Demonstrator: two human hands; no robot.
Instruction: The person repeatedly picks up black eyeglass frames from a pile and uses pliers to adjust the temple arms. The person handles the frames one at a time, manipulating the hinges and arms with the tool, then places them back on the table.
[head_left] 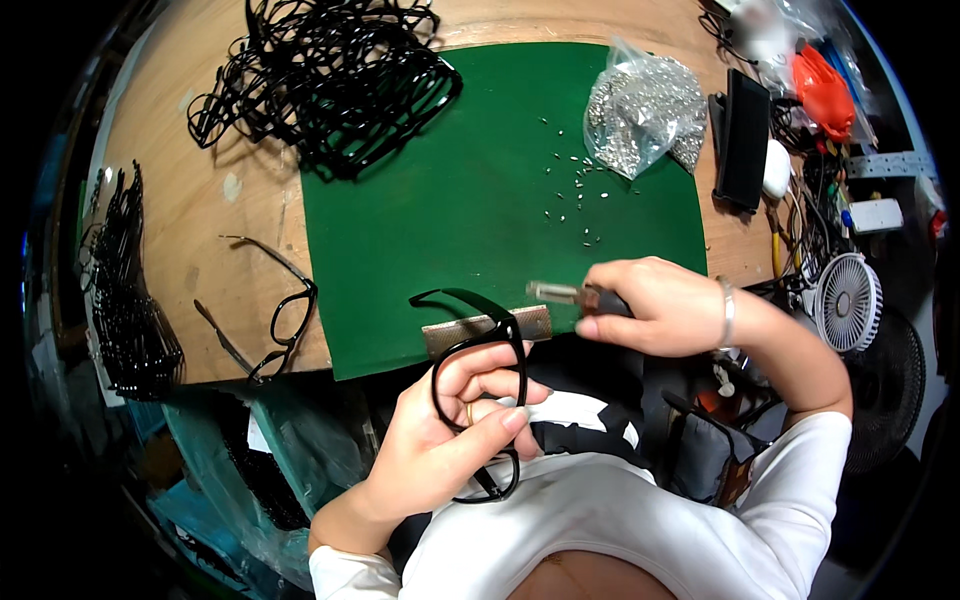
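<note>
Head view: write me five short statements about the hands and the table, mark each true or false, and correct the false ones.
1. The left hand holds a black glasses frame. True.
2. The right hand is empty. False: it holds a hand tool with a metal tip.
3. The pile of black frames lies partly on the green mat. True.
4. The clear bag of small metal pieces is at the mat's left edge. False: it is at the mat's upper right.
5. A small white fan is at the right side of the view. True.
</note>
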